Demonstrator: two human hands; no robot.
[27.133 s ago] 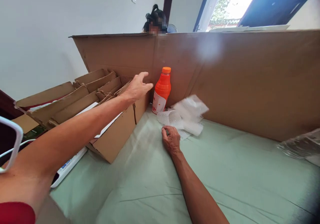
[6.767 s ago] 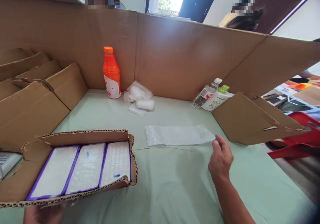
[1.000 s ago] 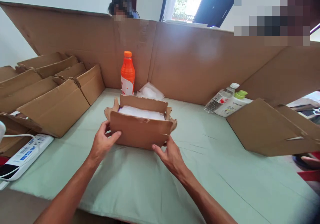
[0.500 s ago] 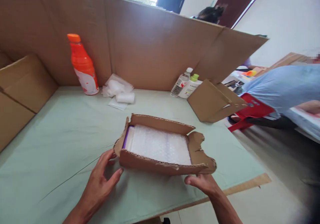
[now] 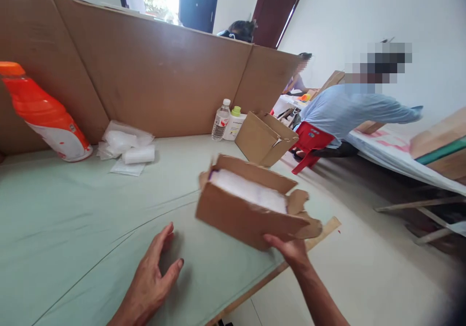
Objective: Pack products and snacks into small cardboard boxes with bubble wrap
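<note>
An open-topped cardboard box (image 5: 233,214) with torn, uneven flaps is tilted over the near right part of the table. Inside it lies a bubble-wrapped pack (image 5: 251,190) with a sliver of purple at its left end. My right hand (image 5: 291,251) grips the box at its near right corner, thumb on the front wall; the other fingers are hidden behind and beneath. To the left of the box, apart from it, my left hand (image 5: 156,268) is open with thumb and fingers spread, holding nothing.
A cardboard partition (image 5: 156,73) stands along the back. Before it are an orange bottle (image 5: 51,117), crumpled plastic wrap (image 5: 127,146), a clear water bottle (image 5: 220,121), a white bottle (image 5: 235,126) and another cardboard box (image 5: 265,139). A person (image 5: 338,112) sits at right on a red chair (image 5: 315,139).
My left hand has come away from the box. The box has turned and tilted, now showing more of its front wall, with my right hand on it. The view has swung right.
</note>
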